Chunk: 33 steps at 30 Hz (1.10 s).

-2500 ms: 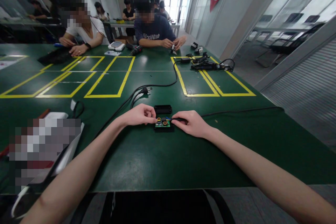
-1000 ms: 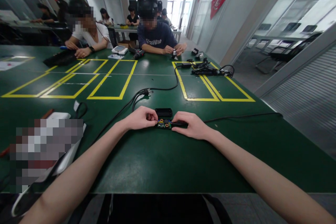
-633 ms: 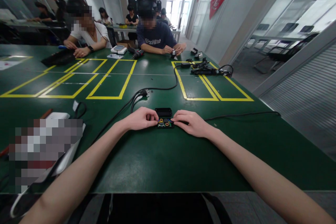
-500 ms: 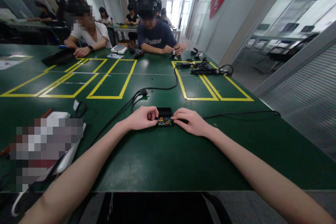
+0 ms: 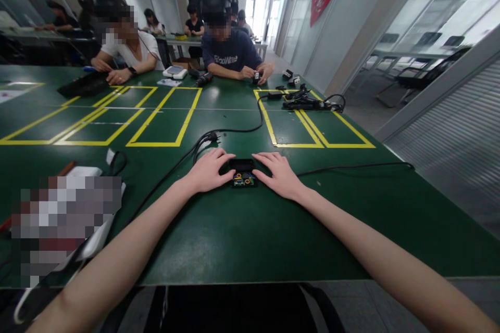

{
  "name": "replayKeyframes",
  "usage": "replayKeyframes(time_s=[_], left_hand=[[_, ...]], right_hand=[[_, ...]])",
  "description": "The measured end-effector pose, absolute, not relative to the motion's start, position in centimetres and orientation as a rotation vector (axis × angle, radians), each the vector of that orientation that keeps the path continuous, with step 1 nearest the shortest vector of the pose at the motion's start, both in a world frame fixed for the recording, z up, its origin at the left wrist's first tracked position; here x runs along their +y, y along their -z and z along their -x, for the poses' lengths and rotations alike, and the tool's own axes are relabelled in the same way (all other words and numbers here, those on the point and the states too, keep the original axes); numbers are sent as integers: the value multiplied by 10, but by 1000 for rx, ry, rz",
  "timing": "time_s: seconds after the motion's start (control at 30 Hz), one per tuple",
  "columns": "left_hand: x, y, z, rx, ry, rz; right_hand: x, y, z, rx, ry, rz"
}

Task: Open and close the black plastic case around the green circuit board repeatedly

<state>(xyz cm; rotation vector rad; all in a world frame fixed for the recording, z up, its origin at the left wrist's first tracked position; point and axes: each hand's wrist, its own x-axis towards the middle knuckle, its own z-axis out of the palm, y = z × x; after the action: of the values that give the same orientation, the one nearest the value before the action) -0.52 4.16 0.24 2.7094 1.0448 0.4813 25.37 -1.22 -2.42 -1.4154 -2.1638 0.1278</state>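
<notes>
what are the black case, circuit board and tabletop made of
Black case: probably moulded plastic, matte, as its walls look dull and evenly black.
Circuit board: likely fibreglass, judging by its green, component-covered face; finish too small to tell.
Tabletop: smooth, semi-gloss, with soft reflections; paint or laminate, I can't tell.

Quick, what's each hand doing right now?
Left hand: open, thumb and fingers apart, left of the black case; touch unclear.
Right hand: open likewise, right of the black case; touch unclear.
</notes>
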Motion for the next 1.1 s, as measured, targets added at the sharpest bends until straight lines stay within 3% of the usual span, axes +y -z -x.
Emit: replayKeyframes(time_s=[0.4,0.77,1.1], left_hand=[[35,-5,2,1019,-577,-2528],[36,0,1,865,-816,-2363],[38,-4,1,815,-779,-1949]], right_hand=[[-12,21,-254,-2126,-313,1278],[-20,12,-245,-1798,-795,1252],[-16,14,-248,-1752,-852,1205]])
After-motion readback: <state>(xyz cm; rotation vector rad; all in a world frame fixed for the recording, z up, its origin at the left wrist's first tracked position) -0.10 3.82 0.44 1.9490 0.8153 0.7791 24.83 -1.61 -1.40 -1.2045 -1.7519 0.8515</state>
